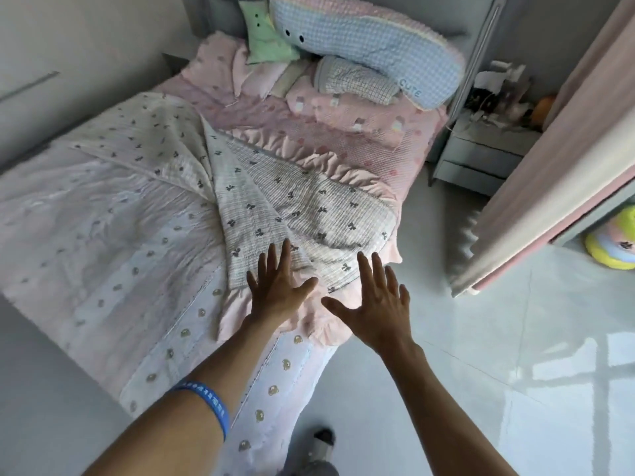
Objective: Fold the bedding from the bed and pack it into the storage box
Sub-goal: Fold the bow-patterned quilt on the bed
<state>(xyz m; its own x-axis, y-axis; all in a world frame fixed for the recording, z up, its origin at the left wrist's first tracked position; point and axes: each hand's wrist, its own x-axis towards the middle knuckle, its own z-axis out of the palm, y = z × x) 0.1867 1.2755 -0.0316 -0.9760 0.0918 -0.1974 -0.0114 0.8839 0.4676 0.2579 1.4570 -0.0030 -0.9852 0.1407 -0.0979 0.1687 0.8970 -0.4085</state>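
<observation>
Left hand point(275, 286) flat on bow-print quilt point(302, 214) at the near right of bed point(103, 235), fingers spread, right hand point(374, 304) beside it, fingers spread, holding nothing

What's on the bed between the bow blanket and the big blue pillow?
In the head view, pink bedding with a ruffled edge lies between the cream quilted bow-print blanket and the long blue checked plush pillow.

We reach both bare forearms forward from the near edge. Our left hand point(276, 290) lies palm down, fingers point(271, 261) straight and spread, a blue band point(209, 403) round its wrist. Our right hand point(376, 304) is beside it, palm down, fingers splayed, holding nothing.
</observation>
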